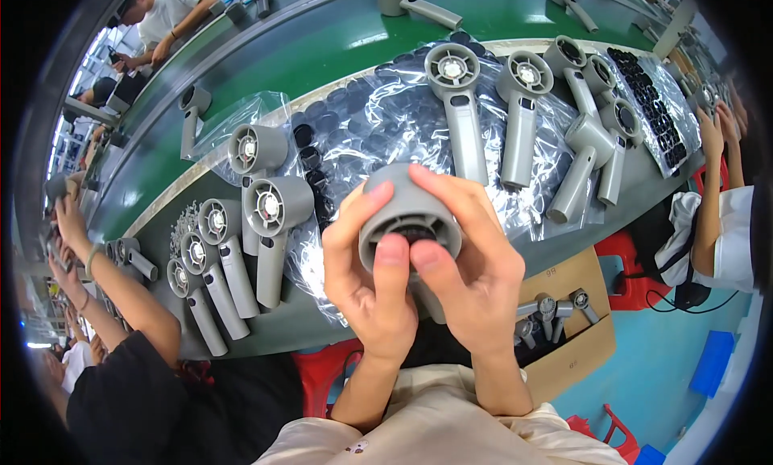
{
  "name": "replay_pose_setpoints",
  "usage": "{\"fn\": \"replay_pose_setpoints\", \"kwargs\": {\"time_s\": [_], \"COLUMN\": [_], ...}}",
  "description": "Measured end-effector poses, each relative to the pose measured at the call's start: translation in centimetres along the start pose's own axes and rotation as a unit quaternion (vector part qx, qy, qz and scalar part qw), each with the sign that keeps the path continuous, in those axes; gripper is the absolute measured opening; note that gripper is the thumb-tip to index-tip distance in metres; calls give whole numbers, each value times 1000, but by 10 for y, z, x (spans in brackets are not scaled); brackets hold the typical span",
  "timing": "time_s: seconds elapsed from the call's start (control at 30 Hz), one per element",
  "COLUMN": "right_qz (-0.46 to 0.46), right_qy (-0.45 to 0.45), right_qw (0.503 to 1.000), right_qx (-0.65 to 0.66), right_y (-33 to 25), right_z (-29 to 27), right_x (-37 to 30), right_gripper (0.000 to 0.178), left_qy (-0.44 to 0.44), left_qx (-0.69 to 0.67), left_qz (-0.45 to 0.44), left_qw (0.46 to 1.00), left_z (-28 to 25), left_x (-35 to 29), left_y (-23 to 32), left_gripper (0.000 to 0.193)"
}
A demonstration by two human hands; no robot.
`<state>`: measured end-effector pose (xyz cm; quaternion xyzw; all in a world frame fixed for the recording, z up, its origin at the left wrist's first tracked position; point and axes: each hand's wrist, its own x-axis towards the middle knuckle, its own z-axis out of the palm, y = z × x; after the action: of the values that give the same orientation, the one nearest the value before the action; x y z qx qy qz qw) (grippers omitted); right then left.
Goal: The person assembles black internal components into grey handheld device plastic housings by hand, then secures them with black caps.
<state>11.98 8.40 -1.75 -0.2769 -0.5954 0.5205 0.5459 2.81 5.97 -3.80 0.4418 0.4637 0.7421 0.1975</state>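
Both my hands are wrapped round the grey head of a handheld fan (403, 195), held up in front of me over the table's near edge. My left hand (362, 280) grips its left side and my right hand (471, 264) its right side. Both thumbs press side by side into the dark centre of the fan's round opening. What lies under the thumb tips is mostly hidden. The fan's handle points down between my wrists, only partly visible. Behind it lies a plastic-wrapped sheet of round black parts (378, 111).
Several grey fans lie left, one a fan (278, 207), and several right, one a fan (527, 74). Beyond runs a green conveyor (338, 42) with more fans. A cardboard box (596, 336) holding fans stands low right. Red stools (628, 264) and co-workers sit on both sides.
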Motion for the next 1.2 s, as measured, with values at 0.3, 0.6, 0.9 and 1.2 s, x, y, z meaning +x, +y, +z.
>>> {"fn": "replay_pose_setpoints", "kwargs": {"time_s": [0.3,0.6,0.9,1.2], "right_qz": [-151,4,27,-23], "right_qy": [9,-16,-96,-103], "right_qw": [981,998,978,966], "right_qx": [-120,-66,-185,-236], "right_y": [2,-6,-27,-25], "right_z": [5,6,-15,-29], "right_x": [-3,-5,1,-2], "right_gripper": [63,62,72,68], "left_qy": [-16,33,-128,-320], "left_qx": [-170,-254,-237,-5], "left_qz": [7,-108,-168,80], "left_qw": [985,961,948,944], "left_z": [6,-2,-39,-40], "left_x": [1,1,22,35], "left_y": [13,12,7,13], "left_gripper": [38,48,76,58]}}
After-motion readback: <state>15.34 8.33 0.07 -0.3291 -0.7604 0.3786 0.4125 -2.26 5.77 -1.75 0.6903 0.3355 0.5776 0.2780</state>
